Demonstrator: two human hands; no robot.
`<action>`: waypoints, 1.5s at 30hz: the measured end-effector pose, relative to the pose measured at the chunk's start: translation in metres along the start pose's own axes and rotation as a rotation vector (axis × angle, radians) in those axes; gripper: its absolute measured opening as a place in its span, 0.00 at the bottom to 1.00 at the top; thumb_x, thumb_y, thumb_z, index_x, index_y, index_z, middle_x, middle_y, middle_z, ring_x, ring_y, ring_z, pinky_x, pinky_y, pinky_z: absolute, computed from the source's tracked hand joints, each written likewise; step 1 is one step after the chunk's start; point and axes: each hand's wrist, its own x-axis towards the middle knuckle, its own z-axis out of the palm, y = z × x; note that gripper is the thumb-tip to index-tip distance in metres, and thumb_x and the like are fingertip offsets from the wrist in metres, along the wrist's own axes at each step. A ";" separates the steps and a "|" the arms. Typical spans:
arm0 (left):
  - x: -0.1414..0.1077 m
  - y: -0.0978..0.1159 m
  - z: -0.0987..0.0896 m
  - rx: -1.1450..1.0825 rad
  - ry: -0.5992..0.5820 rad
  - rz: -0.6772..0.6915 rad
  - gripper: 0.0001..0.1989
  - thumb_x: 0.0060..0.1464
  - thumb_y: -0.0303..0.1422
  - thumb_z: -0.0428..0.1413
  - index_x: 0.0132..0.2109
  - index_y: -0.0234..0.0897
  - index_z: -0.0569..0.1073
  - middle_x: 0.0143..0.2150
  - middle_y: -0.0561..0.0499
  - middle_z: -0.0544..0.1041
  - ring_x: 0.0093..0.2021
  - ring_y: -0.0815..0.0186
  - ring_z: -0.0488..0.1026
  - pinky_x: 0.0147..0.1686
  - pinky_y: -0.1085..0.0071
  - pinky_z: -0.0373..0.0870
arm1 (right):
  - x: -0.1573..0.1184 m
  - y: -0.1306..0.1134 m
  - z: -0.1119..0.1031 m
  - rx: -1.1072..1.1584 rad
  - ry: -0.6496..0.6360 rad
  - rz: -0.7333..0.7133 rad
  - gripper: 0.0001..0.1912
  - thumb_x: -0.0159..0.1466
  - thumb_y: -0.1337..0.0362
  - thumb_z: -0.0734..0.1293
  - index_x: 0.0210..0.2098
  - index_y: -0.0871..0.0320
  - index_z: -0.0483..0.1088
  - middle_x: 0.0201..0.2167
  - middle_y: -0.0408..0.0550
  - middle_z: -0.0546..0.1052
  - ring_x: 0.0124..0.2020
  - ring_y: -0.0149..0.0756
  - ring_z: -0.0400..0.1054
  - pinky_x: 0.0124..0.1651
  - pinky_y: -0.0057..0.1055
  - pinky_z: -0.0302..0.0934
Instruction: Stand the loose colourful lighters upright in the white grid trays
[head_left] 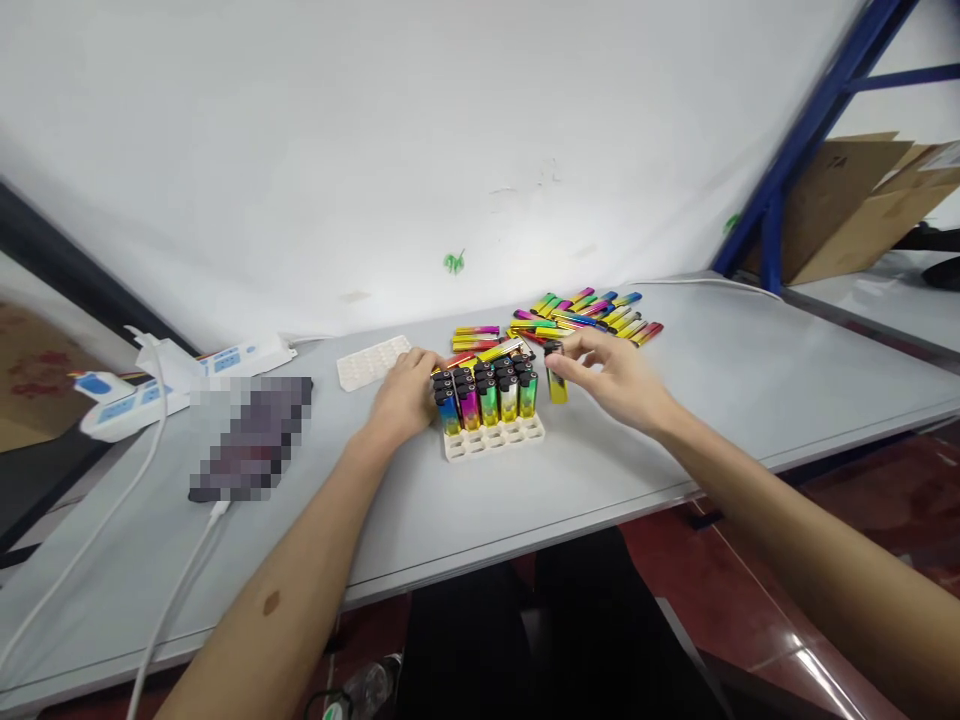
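Note:
A white tray with holes stands on the grey table, holding several upright lighters with black tops; its front holes are bare. My left hand rests against the left side of the lighters, fingers bent round their rear corner, fingertips partly hidden. Just right of the tray, my right hand pinches a yellow lighter by its black top, upright. Behind lie loose coloured lighters in a heap, some close behind the tray.
A second white tray lies back left. Further left are a blurred dark phone-like object with a white cable and white power strips. Cardboard boxes stand beyond the blue frame. The table's front edge is near.

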 end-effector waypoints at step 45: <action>0.004 0.017 -0.010 -0.509 0.219 -0.093 0.16 0.65 0.40 0.49 0.48 0.41 0.79 0.49 0.51 0.80 0.52 0.60 0.72 0.53 0.64 0.67 | 0.053 -0.017 0.042 -0.107 -0.132 -0.048 0.17 0.62 0.53 0.69 0.43 0.58 0.76 0.39 0.52 0.80 0.42 0.43 0.71 0.46 0.38 0.62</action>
